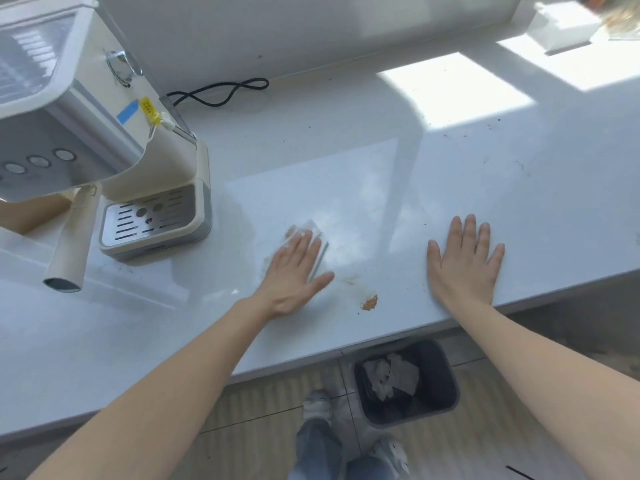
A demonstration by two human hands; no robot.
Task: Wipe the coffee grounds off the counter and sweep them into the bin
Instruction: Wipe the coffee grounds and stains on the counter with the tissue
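Down by our shoes [317,405] on the floor stands the dark bin [450,386], just under the tabletop's front edge, with crumpled paper [394,375] inside it.

Up on the white tabletop [381,185], a small orange-brown heap of coffee grounds [370,302] sits close to that edge, almost above the bin. A pale brown smear [351,280] lies just beside it.

Our left hand [294,271] lies flat with straight fingers, pressing a thin wipe [310,226] onto the tabletop, just left of the heap. Our right hand [464,261] rests flat with fingers spread, holding nothing, on the other side of the heap.

We think the grounds are light, loose crumbs. We cannot pinch them up, so we must push them. The wipe looks soft and floppy, so it may bunch up. We should keep flat fingers on top of it and slide gently, or the crumbs will scatter.

Farther back are a few dark specks [450,135], the cream coffee machine [104,133] and its black cable [221,93].
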